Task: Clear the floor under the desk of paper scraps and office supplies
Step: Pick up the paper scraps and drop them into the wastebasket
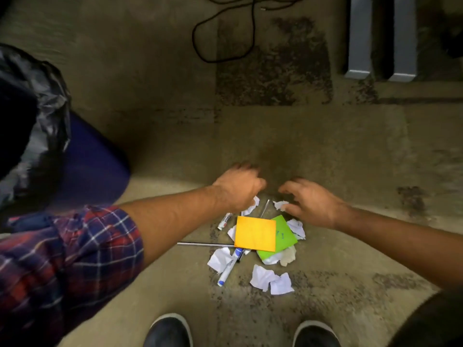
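A small heap of litter lies on the carpet in front of my shoes. On top is an orange sticky note over a green one. Crumpled white paper scraps lie around them, with a blue-capped marker, a second marker and a thin metal rod. My left hand hovers over the heap's far left edge, fingers curled, touching a white scrap. My right hand is spread over the far right edge, fingertips by another scrap.
A bin lined with a black plastic bag stands at the left, against something blue. Black cable loops on the carpet at the back. Grey metal desk legs stand at the back right. My two shoes are at the bottom.
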